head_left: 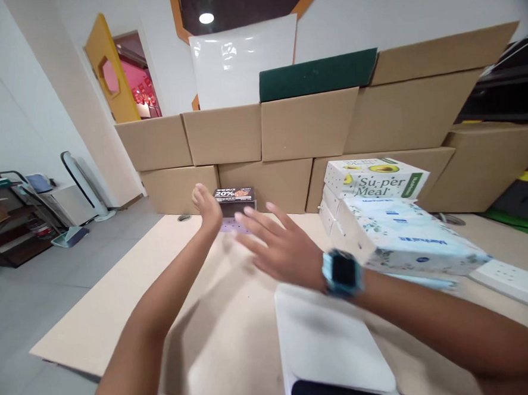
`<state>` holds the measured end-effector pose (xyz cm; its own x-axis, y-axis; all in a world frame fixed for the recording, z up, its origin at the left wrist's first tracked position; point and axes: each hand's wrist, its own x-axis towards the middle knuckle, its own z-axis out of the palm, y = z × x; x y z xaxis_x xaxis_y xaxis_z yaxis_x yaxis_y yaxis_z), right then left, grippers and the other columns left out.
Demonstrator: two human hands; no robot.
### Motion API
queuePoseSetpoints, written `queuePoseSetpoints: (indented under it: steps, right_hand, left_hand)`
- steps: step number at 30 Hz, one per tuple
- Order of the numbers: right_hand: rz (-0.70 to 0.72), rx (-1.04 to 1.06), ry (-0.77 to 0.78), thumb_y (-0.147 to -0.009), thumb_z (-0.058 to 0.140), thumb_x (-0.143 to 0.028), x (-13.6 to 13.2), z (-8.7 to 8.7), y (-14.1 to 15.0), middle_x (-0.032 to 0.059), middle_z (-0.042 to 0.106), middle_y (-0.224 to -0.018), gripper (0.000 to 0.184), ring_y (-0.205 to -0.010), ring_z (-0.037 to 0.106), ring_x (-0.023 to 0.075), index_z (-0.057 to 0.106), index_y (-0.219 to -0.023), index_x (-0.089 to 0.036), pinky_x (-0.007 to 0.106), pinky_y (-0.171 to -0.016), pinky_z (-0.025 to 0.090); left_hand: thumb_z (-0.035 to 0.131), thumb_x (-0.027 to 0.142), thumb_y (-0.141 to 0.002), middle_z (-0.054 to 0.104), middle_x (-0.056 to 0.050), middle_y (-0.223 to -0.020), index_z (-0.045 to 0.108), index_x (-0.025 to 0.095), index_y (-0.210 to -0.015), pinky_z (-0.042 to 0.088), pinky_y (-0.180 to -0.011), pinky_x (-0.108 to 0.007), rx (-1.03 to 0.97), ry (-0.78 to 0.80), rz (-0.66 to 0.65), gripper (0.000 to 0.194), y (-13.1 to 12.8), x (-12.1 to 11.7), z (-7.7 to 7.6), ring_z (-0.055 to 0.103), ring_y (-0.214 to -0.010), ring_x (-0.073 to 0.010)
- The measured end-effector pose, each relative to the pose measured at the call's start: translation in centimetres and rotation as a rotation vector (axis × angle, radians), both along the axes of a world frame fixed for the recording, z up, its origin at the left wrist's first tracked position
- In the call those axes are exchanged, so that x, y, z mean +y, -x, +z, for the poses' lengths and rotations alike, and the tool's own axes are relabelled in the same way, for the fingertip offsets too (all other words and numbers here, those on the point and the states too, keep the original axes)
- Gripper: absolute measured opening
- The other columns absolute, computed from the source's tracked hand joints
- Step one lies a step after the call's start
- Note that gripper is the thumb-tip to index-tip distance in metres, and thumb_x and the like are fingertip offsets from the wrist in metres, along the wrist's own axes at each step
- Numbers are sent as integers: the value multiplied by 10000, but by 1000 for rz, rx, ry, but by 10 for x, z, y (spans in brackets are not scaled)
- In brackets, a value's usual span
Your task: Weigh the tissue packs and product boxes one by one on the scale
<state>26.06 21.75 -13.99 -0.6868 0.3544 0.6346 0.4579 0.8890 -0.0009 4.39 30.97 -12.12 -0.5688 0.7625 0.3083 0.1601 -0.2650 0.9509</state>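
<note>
At the back of the table, a small dark box (pixel 234 200) with "20%" printed on it stands on a purple base against the cardboard boxes. My left hand (pixel 208 207) is just left of it, wrist bent back, fingers loosely bent and partly hidden by the angle. Whether it touches the box I cannot tell. Fingers spread and slightly blurred, my right hand (pixel 285 247) is in the air in front of the dark box, holding nothing. A blue watch is on the right wrist. Below that wrist lies a white scale (pixel 331 342) with a lit display, partly cut off.
Cardboard boxes (pixel 224 134) form a wall along the table's (pixel 118 296) far side. To the right stand white "Su-per Meal" boxes (pixel 379 178), tissue packs (pixel 420 232) and a white power strip (pixel 515 280). A cart (pixel 6 225) is on the floor at left.
</note>
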Motion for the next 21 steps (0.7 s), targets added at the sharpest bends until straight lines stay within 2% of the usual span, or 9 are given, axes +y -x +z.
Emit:
queuePoseSetpoints:
  steps: [2,4,6,8,10,12,15,18,21]
  right_hand:
    - [46,57,-504,-1029,587,-399,-40,-12,-57,2,648,-1586,381,-1581,533,212,739,-1377,-376,540,-1321,477]
    - [52,76,-669,-1040,555,-498,-55,-21,-115,-20,709,-1508,308,-1544,572,199,772,-1235,-400,526,-1305,493]
    - [-138,109,-717,-985,685,-436,-49,-28,-165,30,740,-1461,318,-1461,641,191,744,-1283,-341,481,-1300,491]
    - [-365,273,-415,-976,681,-536,-26,-37,-205,76,729,-1475,455,-1439,659,260,700,-1383,-335,573,-1273,493]
    - [-513,684,107,-839,678,-834,2,-53,-237,174,620,-1594,841,-1553,546,358,668,-1447,-254,642,-1370,346]
    - [-632,880,223,-865,410,-980,26,-73,-259,222,458,-1718,1079,-1624,459,366,484,-1629,-221,656,-1361,344]
    - [-683,1056,317,-969,112,-898,43,-102,-275,209,371,-1774,1008,-1621,480,303,253,-1741,-266,617,-1268,477]
    - [-656,1205,448,-978,31,-862,43,-118,-289,171,417,-1759,947,-1592,522,276,292,-1724,-341,608,-1204,528]
    - [-662,1406,544,-944,-44,-862,41,-120,-306,172,385,-1771,991,-1623,475,291,336,-1708,-357,677,-1223,465]
  left_hand:
    - [474,684,-1088,398,-79,-1794,536,315,-1594,325,-1406,-532,95,-55,-115,629,-23,-46,-20,370,-1681,-289]
    - [404,906,-970,494,-69,-1748,608,344,-1538,405,-1373,-491,152,-6,-329,825,-44,-88,-49,430,-1662,-288]
    - [405,1042,-825,558,-109,-1695,649,337,-1495,462,-1327,-562,169,75,-500,1003,-60,-114,-76,493,-1618,-353]
    - [390,1092,-761,487,-110,-1744,620,339,-1517,358,-1391,-600,172,118,-591,1091,-70,-116,-97,402,-1672,-369]
    - [364,1107,-747,376,-94,-1806,554,344,-1573,221,-1446,-602,162,139,-633,1140,-78,-96,-111,285,-1726,-362]
    - [366,1112,-737,342,-120,-1812,505,332,-1610,167,-1448,-642,131,178,-648,1179,-85,-70,-119,278,-1723,-394]
    - [345,1117,-736,341,-172,-1800,461,305,-1636,199,-1418,-702,57,234,-620,1218,-87,-46,-126,365,-1673,-449]
    - [270,1078,-800,249,-157,-1849,400,274,-1668,239,-1418,-670,14,249,-563,1190,-85,-45,-126,366,-1677,-438]
    - [161,954,-930,233,-179,-1857,360,203,-1689,303,-1406,-617,30,294,-528,1086,-88,-54,-122,364,-1690,-406]
